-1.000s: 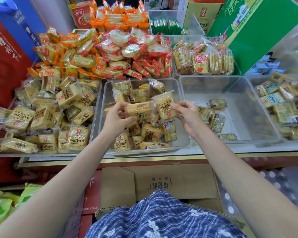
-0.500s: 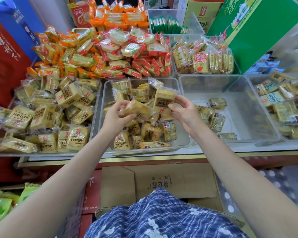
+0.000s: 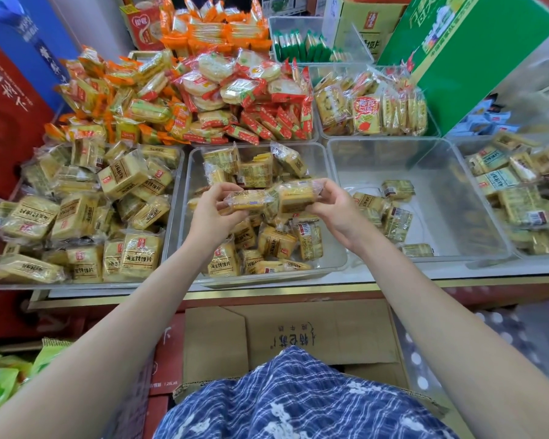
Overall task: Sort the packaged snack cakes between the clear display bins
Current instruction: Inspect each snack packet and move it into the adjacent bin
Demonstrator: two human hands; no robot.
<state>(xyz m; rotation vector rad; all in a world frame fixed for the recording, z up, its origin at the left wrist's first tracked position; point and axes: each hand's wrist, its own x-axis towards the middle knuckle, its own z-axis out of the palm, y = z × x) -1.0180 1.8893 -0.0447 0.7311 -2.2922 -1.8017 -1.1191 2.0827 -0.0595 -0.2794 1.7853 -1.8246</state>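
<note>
While both hands work above the middle bin, the counter reads as follows, left to right.

Far-left bin (image 3: 175, 198): clear plastic, piled high with yellow wrapped cakes (image 3: 76, 217); several lie label-up with dark print.

Back-left heap (image 3: 108, 99): orange-and-yellow packets stacked behind the far-left bin.

Left hand (image 3: 211, 213): raised over the middle bin, fingers curled round one packaged cake (image 3: 248, 200), which lies roughly flat, its wrapper end pointing right.

Middle bin (image 3: 333, 248): clear, partly filled with yellow packaged cakes (image 3: 276, 242), lying at mixed angles, some on edge near the back wall.

Back-middle heap (image 3: 235, 90): red-edged packets of round pale crackers, behind the middle bin.

Right hand (image 3: 336, 207): raised beside the left hand, thumb and fingers pinching a second packaged cake (image 3: 295, 193); this packet touches or overlaps the one in the left hand, exact contact unclear.

Right bin (image 3: 425, 160): clear, mostly bare floor; a few small cakes (image 3: 390, 207) cluster at its left side, one lone packet (image 3: 417, 250) near the front wall.

Back-right bin (image 3: 374, 112): clear-wrapped biscuits standing on edge.

Green carton (image 3: 476, 49): leaning above the right bin's back corner.

Far-right bin (image 3: 520, 191): more yellow-green packets, partly blurred at the frame edge.

Below counter: folded cardboard (image 3: 298, 334); blue checked fabric (image 3: 298, 400) at the bottom.
</note>
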